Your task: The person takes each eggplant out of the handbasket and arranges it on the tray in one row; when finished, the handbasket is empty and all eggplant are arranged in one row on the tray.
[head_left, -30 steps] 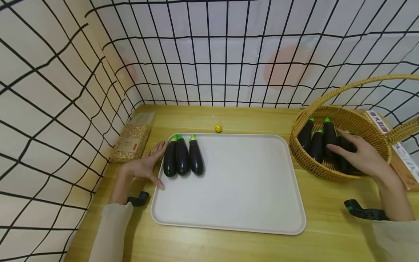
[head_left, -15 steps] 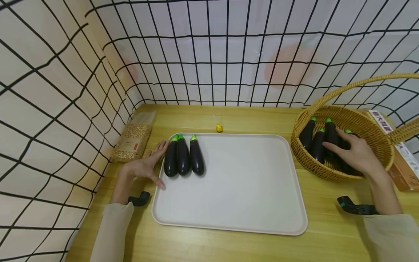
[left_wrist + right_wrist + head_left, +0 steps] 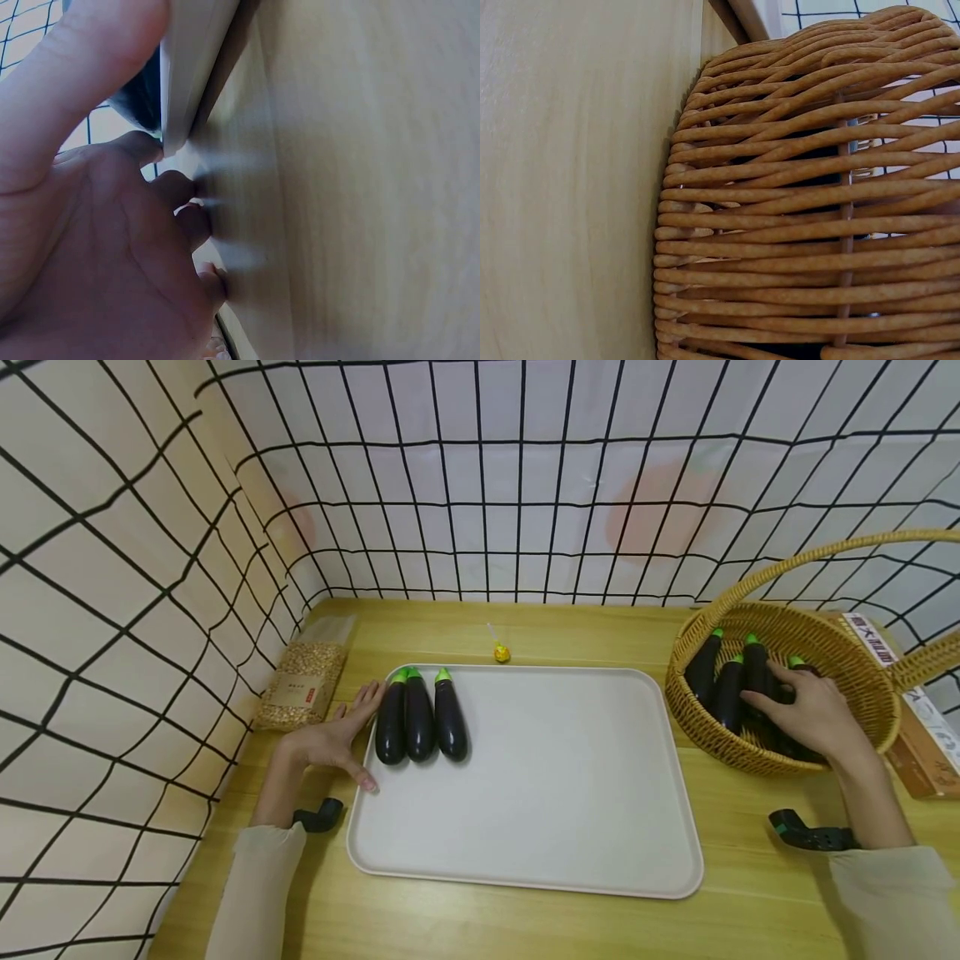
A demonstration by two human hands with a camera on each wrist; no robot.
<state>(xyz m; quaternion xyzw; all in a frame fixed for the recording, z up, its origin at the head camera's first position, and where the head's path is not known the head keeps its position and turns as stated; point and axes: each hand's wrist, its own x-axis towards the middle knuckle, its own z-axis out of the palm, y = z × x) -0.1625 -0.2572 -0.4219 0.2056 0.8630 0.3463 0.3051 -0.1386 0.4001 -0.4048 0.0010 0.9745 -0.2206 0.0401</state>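
Three eggplants [image 3: 420, 718] lie side by side at the left end of a white tray [image 3: 555, 777], green caps toward the back. My left hand [image 3: 330, 742] rests at the tray's left edge, fingers spread and thumb over the rim; in the left wrist view its fingertips meet the table beside the tray's side. My right hand [image 3: 813, 714] reaches into a wicker basket [image 3: 862, 652], thumb and fingers around a dark eggplant [image 3: 756, 667]. Other eggplants [image 3: 703, 667] lie about it there. In the right wrist view the woven wall [image 3: 802, 225] hides that hand.
A bag of grains [image 3: 300, 685] lies left of the tray. Behind the tray is a yellow lollipop [image 3: 501, 652]. A printed box [image 3: 926, 743] stands beside the basket, whose tall handle [image 3: 802, 556] arches over it. Black-grid cloth walls [image 3: 525, 485] border the table.
My right hand has shifted left within the basket and closed in on the eggplant, which has moved slightly toward me. The left hand and the tray's eggplants stay put.
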